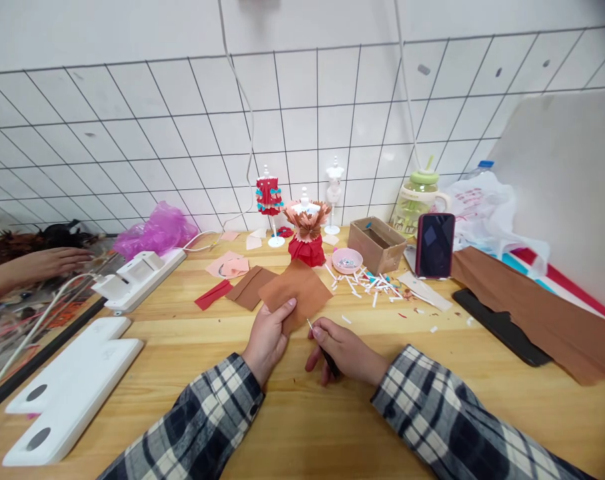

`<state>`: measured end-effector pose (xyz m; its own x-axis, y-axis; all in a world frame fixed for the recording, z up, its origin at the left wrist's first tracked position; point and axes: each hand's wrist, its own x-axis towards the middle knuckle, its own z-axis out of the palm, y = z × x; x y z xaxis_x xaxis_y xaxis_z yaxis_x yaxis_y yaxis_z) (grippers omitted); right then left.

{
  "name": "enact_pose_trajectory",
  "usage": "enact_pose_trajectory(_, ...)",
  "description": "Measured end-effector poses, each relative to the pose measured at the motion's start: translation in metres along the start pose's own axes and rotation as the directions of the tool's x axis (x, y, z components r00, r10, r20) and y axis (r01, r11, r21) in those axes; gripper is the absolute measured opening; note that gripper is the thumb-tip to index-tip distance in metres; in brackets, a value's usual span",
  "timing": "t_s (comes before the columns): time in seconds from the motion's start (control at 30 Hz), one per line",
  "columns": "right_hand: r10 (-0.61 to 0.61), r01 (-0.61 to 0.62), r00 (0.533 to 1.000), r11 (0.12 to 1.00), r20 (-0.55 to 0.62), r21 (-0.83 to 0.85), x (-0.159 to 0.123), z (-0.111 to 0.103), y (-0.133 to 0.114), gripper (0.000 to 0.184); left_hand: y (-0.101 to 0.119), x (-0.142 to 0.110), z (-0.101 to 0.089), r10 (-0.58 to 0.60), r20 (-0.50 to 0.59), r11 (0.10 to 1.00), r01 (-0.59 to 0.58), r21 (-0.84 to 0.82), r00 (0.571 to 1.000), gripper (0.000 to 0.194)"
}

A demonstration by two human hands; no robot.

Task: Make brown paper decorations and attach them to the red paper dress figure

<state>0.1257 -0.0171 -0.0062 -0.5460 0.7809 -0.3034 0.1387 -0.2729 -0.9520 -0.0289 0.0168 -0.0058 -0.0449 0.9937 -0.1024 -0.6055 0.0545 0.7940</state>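
Observation:
Between the thumb and fingers of my left hand (268,337) is a square sheet of brown crepe paper (302,288), held up above the table. My right hand (343,347) is closed round small black-handled scissors (327,360); their metal tip points at the sheet's lower right edge. I cannot tell whether the tip touches the paper. Just behind the sheet stands a small dress form (306,230) in a pink and brown ruffled top and red skirt. Brown paper (252,288), a red piece (213,294) and pink scraps (228,265) lie left of it.
At the back stand a red-dressed form (269,200) and a white form (334,190). White sticks (375,285) lie around a pink dish (347,261) and a cardboard box (377,245). A phone (435,245) stands right; a power strip (147,280) lies left. Another person's hand (57,261) reaches in far left.

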Motion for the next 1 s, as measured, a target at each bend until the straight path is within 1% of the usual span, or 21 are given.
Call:
enact_pose_trajectory(0.1,-0.021,0.021,1.0,1.0,-0.003,-0.014,0.001,-0.0012,0.0001,0.044,-0.0004,-0.0014,0.0001,-0.009,0.016,1.0,0.009,0.01,1.0,0.05)
enact_pose_trajectory(0.3,-0.031,0.031,0.999,0.998,-0.011,-0.048,0.0019,-0.0035,0.0013,0.036,0.0002,-0.0016,0.0016,-0.008,0.008,1.0,0.007,0.021,1.0,0.054)
enact_pose_trajectory(0.47,-0.049,0.048,0.999,0.998,-0.015,-0.045,0.0017,-0.0039,0.001,0.031,0.0007,-0.0018,0.0006,-0.037,0.075,0.998,0.033,0.054,0.996,0.052)
enact_pose_trajectory(0.57,-0.064,0.063,0.998,0.997,-0.026,-0.041,0.0018,-0.0047,0.0013,0.031,0.0008,-0.0031,0.0002,-0.039,0.107,0.997,0.031,0.073,0.994,0.054)
enact_pose_trajectory(0.73,-0.06,0.059,0.998,0.998,-0.026,-0.02,0.0019,-0.0046,0.0,0.03,-0.0003,-0.0033,0.0002,-0.006,0.119,0.998,-0.001,0.059,0.993,0.058)
enact_pose_trajectory(1.0,-0.049,0.049,0.999,0.998,-0.006,0.034,0.0022,-0.0039,-0.0004,0.034,-0.0002,-0.003,0.0022,0.009,0.119,0.998,-0.017,0.063,0.993,0.053)
